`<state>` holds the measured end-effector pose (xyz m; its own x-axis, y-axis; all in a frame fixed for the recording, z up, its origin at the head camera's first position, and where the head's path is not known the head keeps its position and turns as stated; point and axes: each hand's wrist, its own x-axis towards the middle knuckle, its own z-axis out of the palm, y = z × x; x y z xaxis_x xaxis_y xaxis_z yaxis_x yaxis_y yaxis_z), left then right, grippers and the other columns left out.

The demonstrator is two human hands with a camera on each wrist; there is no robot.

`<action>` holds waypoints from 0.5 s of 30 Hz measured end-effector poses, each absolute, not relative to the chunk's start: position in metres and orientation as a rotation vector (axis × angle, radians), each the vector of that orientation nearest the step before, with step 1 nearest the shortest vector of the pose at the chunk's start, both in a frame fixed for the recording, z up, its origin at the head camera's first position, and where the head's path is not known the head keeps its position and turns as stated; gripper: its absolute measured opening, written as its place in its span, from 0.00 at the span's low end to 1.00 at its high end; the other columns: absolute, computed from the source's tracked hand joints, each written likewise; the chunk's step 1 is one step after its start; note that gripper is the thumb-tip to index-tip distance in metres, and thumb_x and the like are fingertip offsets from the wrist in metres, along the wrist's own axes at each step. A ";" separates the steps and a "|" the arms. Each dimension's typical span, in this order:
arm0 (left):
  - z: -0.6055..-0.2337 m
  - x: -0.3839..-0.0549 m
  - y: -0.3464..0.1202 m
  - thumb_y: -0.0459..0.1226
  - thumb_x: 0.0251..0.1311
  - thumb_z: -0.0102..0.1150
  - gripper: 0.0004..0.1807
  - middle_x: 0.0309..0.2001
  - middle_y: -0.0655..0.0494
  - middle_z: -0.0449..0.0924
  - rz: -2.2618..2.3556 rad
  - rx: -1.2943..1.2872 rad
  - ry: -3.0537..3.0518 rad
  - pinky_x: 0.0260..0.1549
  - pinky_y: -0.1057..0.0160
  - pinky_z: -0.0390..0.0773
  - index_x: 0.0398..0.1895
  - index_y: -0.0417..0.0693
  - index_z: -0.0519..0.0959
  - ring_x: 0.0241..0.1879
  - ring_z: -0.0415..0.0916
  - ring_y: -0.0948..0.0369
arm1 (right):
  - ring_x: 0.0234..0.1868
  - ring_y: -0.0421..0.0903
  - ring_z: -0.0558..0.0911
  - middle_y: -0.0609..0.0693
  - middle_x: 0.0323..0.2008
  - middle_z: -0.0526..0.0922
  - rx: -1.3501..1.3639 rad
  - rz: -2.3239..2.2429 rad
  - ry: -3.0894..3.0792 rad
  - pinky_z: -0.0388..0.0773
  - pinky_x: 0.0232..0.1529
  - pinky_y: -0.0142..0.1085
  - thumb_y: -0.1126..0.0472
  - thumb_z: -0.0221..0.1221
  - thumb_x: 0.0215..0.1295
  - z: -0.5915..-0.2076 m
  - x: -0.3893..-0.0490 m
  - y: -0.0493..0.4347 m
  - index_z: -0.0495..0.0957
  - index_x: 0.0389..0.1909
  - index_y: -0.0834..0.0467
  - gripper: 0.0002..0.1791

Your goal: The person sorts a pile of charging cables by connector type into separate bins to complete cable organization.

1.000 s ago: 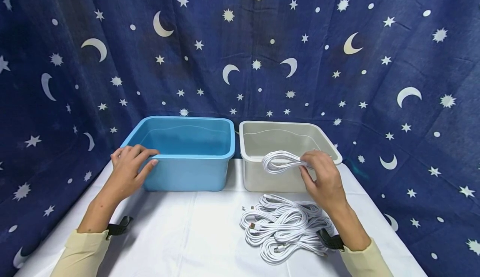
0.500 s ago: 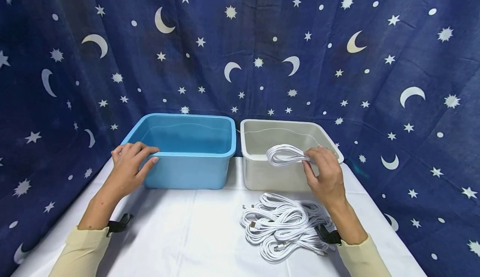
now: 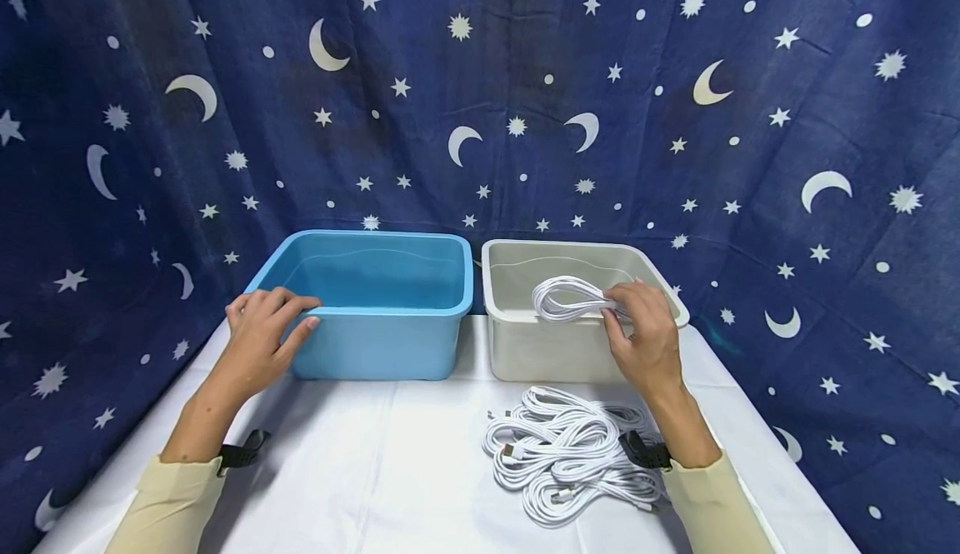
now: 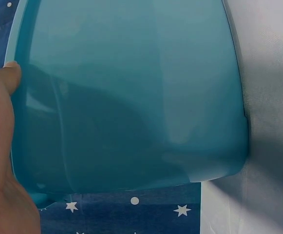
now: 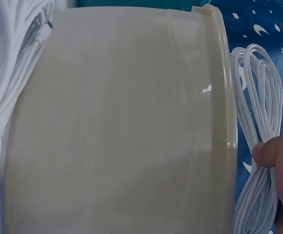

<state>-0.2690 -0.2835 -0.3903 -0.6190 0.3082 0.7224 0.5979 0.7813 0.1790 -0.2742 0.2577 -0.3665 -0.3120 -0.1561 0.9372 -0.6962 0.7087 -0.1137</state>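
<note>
My left hand (image 3: 258,339) grips the near left rim of a blue plastic bin (image 3: 375,350), fingers over the edge and thumb on the outer wall. In the left wrist view the thumb (image 4: 12,75) lies at that rim. With thumb and fingers my right hand (image 3: 647,337) pinches a coiled white USB-type cable (image 3: 596,304), holding it over the near rim of a grey-beige bin (image 3: 555,354). The coil's loop points left. The right wrist view shows the thumb (image 5: 267,152) pressed across the bundled strands.
Several more coiled white cables (image 3: 577,454) lie in a pile on the white tablecloth (image 3: 405,471), in front of the beige bin and beside my right wrist. Behind both bins hangs a dark blue curtain (image 3: 420,137) with moons and stars.
My right hand has lifted the cable slightly, from in front of the beige bin's rim to over it. My left hand stays on the blue bin's rim.
</note>
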 end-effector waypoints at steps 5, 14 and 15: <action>-0.390 -0.270 -0.283 0.35 0.74 0.63 0.11 0.44 0.50 0.77 -0.530 -0.676 -2.265 0.59 0.30 0.51 0.56 0.47 0.84 0.46 0.66 0.47 | 0.49 0.63 0.83 0.62 0.41 0.87 0.635 0.640 -1.852 0.68 0.72 0.48 0.80 0.68 0.54 -0.368 -0.282 0.258 0.84 0.42 0.68 0.14; -0.390 -0.268 -0.283 0.35 0.74 0.63 0.12 0.44 0.49 0.78 -0.533 -0.670 -2.264 0.58 0.30 0.52 0.56 0.47 0.84 0.47 0.67 0.46 | 0.48 0.60 0.82 0.60 0.41 0.86 0.685 0.637 -1.926 0.66 0.73 0.53 0.81 0.68 0.53 -0.369 -0.292 0.256 0.83 0.41 0.66 0.15; -0.390 -0.268 -0.283 0.35 0.74 0.63 0.12 0.44 0.49 0.78 -0.533 -0.671 -2.264 0.58 0.30 0.51 0.56 0.47 0.84 0.47 0.67 0.46 | 0.49 0.60 0.82 0.60 0.41 0.86 0.691 0.632 -1.937 0.65 0.74 0.53 0.81 0.68 0.53 -0.369 -0.291 0.256 0.83 0.41 0.66 0.15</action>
<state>-0.2678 -0.2832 -0.3900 -0.6166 0.3088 0.7242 0.5995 0.7804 0.1777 -0.2915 0.2560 -0.3688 -0.3887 -0.2022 0.8989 -0.6934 0.7067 -0.1409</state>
